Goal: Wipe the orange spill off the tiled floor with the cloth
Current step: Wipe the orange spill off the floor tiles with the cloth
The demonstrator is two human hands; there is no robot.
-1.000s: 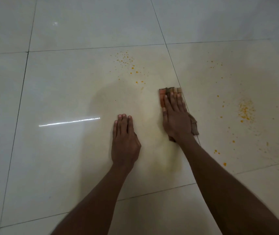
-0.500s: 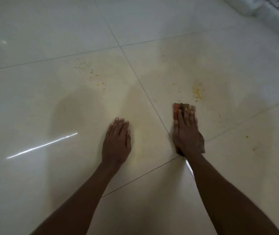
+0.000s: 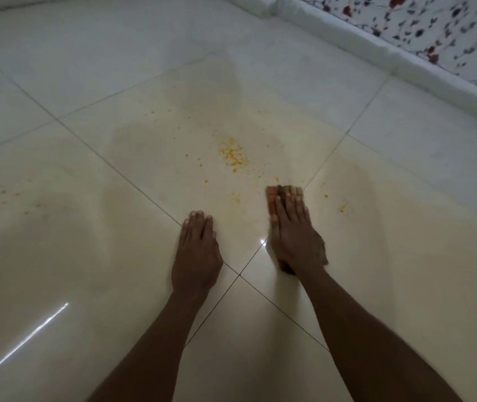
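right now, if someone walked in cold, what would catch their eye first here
First the cluster of orange specks on the pale tiled floor, just ahead of the hands. Next the right hand, pressing flat on a brownish cloth near a tile joint, with the left hand flat on the floor beside it. Far right, a dark-flecked patterned surface runs behind a white ledge.

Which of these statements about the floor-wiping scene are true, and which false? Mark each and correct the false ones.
1. The right hand presses flat on the cloth. True.
2. The left hand holds a second cloth. False: it rests bare on the tiled floor.
3. The densest orange spill lies ahead of the hands. True.
4. The cloth covers that dense patch. False: it lies short of it.
5. A speckled surface shows at upper right. True.
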